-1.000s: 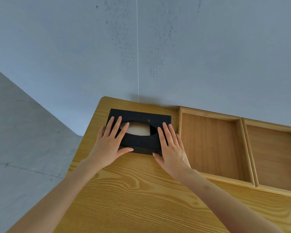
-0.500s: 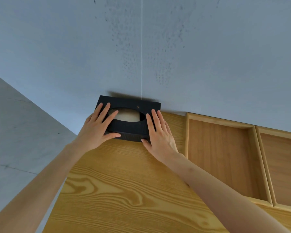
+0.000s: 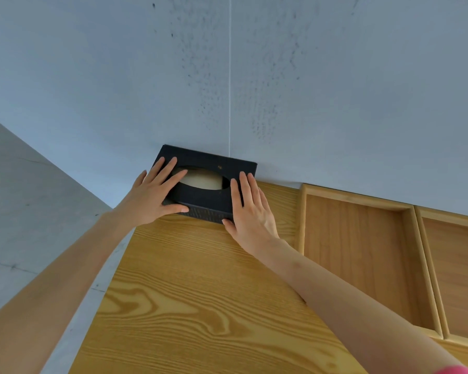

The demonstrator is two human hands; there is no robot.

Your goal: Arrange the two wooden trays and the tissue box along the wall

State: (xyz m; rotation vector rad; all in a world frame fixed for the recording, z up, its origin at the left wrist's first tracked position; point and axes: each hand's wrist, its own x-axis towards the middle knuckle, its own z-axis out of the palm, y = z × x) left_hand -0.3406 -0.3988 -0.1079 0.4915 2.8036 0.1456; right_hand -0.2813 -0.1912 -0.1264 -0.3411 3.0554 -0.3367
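Observation:
The black tissue box [image 3: 210,161] with an oval opening sits at the table's far left corner, its back edge against the grey wall. My left hand [image 3: 153,197] lies flat on its left end with the thumb along the front face. My right hand [image 3: 250,211] presses on its right end, fingers on top and thumb at the front corner. Two shallow wooden trays stand side by side against the wall to the right: the nearer tray [image 3: 360,247] and a second tray [image 3: 459,265] cut off by the frame edge. A strip of bare tabletop separates the box from the nearer tray.
The wooden table [image 3: 200,306] has its left edge running diagonally near my left forearm, with grey floor [image 3: 25,211] beyond it. The grey wall [image 3: 227,76] closes off the far side. Bare tabletop lies in front of the box and trays.
Both hands have slid the tissue box away from me, from a spot short of the wall until its back edge meets the wall. The trays have not moved.

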